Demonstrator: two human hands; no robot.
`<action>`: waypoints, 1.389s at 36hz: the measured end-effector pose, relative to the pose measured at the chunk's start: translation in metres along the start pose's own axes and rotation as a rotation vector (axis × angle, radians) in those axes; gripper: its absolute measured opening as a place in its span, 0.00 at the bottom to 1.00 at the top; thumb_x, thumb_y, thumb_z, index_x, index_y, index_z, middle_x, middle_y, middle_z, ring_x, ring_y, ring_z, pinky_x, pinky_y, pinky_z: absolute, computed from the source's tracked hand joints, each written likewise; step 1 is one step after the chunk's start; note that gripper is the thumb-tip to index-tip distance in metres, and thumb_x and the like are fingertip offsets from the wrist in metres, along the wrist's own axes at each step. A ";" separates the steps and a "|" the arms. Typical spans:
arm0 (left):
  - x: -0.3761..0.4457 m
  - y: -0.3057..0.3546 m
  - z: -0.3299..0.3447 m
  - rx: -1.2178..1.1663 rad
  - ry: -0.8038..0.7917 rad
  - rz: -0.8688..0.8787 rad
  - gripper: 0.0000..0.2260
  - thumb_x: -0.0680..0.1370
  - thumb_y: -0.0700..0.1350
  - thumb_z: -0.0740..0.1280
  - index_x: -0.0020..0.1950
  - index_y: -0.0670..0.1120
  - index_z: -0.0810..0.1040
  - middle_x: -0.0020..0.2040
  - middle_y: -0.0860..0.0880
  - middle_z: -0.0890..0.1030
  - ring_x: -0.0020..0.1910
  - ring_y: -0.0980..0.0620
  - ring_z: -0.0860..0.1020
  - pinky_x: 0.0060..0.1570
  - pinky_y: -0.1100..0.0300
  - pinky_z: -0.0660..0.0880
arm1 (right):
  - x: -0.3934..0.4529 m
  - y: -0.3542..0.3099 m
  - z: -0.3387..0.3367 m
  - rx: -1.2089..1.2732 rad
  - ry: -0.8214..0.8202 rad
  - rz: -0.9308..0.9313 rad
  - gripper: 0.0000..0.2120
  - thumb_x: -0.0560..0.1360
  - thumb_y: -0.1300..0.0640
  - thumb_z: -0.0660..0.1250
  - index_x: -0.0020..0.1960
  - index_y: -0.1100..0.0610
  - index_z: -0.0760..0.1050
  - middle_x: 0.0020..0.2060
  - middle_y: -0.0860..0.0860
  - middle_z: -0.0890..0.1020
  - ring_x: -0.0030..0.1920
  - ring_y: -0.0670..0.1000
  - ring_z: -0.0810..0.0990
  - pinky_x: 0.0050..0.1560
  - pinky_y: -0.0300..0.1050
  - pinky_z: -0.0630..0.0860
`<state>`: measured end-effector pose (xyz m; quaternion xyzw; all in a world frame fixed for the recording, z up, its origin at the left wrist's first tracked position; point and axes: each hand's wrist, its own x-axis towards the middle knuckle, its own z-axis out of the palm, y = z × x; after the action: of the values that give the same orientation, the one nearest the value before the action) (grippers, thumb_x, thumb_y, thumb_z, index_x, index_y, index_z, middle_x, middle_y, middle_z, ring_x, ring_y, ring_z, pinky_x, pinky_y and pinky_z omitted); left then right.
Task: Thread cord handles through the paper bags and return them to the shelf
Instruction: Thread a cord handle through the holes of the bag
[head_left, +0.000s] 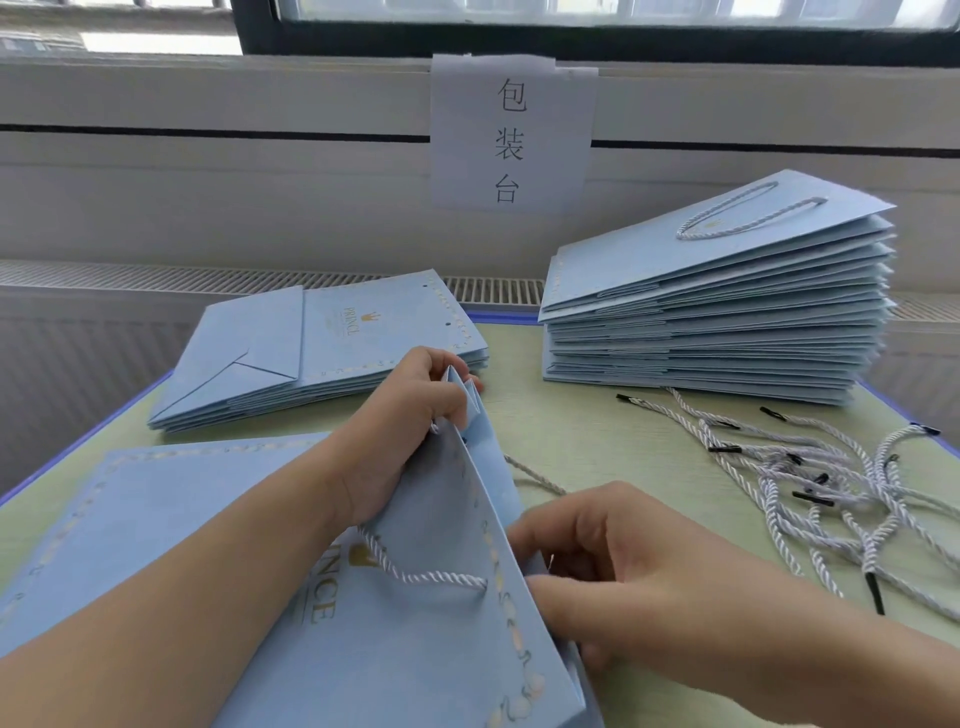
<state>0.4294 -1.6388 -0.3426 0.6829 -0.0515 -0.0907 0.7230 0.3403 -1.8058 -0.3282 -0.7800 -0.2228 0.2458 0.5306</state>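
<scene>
Fingers of the right hand (623, 577) curl at the mouth of the paper bag (405, 623), seemingly pinching its near edge, though what they hold is hidden. One cord handle (431, 574) already crosses the bag's face. Left hand (410, 410), wrist bent, grips the far top corner, spreading the mouth; keeping it wide should help seat the cord. Beyond lie loose cords (810, 483), the unthreaded stack (322, 348) and the finished stack (717, 312).

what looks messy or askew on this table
The loose cords lie in a tangled heap at the right of the table. The tall bag stack behind them leans, its top bags tilted up. The low stack at the left lies flat and even.
</scene>
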 end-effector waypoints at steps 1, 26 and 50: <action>0.000 0.000 0.000 0.009 -0.002 0.002 0.21 0.56 0.38 0.59 0.48 0.46 0.71 0.51 0.47 0.77 0.41 0.50 0.73 0.37 0.59 0.70 | 0.000 0.000 0.001 -0.039 -0.005 -0.004 0.07 0.74 0.56 0.67 0.48 0.51 0.83 0.34 0.53 0.78 0.35 0.50 0.68 0.35 0.45 0.65; -0.002 -0.001 -0.001 0.100 0.007 0.032 0.20 0.57 0.40 0.59 0.48 0.48 0.70 0.53 0.48 0.76 0.43 0.49 0.73 0.40 0.58 0.70 | 0.008 0.014 0.018 -0.527 0.390 -0.158 0.17 0.75 0.58 0.66 0.33 0.42 0.67 0.54 0.36 0.69 0.53 0.38 0.68 0.53 0.38 0.68; -0.001 0.000 -0.004 0.105 0.010 0.012 0.21 0.58 0.41 0.60 0.50 0.47 0.72 0.52 0.48 0.77 0.43 0.48 0.72 0.40 0.57 0.68 | 0.015 0.014 -0.019 -0.282 0.292 -0.293 0.10 0.71 0.42 0.63 0.43 0.47 0.76 0.39 0.40 0.79 0.36 0.40 0.73 0.37 0.34 0.69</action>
<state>0.4289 -1.6344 -0.3429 0.7200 -0.0567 -0.0800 0.6870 0.3650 -1.8156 -0.3378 -0.8330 -0.2867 0.0176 0.4729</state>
